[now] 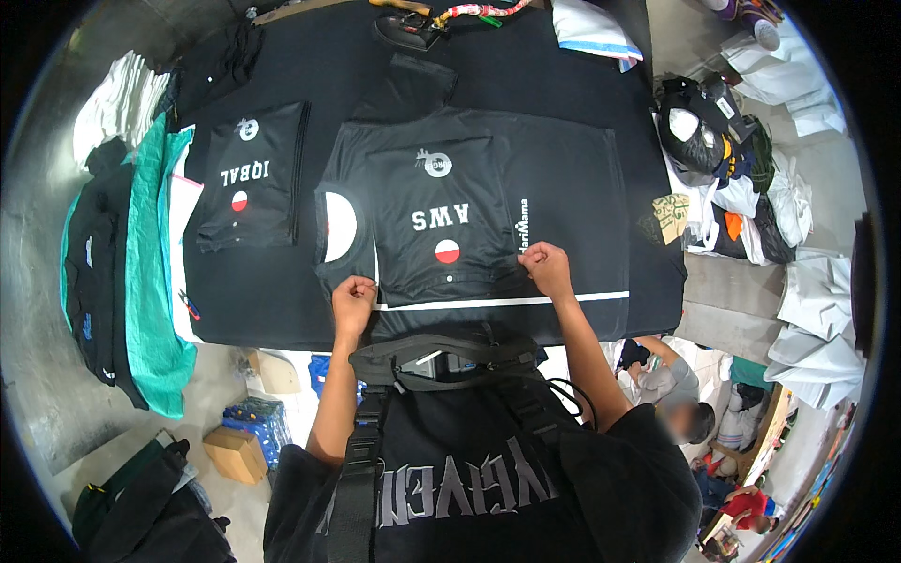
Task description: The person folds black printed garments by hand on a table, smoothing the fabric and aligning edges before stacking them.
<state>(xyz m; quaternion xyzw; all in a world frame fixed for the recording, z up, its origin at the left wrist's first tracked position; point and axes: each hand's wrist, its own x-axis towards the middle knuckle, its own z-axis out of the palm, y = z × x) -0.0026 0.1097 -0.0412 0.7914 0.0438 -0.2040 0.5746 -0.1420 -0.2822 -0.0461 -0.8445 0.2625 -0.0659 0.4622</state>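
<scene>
A black shirt (577, 183) is spread on the black-covered table before me, neck opening to the left, one sleeve (412, 84) pointing to the far side. White material (341, 226) shows inside its neck, and a white strip (493, 302) runs along its near side. Over its middle lies a folded black panel (394, 190) with white writing, a small button and a red-and-white round patch (447, 251). My left hand (354, 306) pinches cloth at the panel's near left corner. With thumb and fingers together, my right hand (549, 271) pinches cloth at its right edge.
Left of the shirt lies a folded black shirt (274, 183) in a stack; small snips (188, 305) rest beyond. An iron (408, 32) stands at the far edge, its cord trailing right. Bags and bundles (732, 176) crowd the right side. A co-worker (669, 387) sits behind, right.
</scene>
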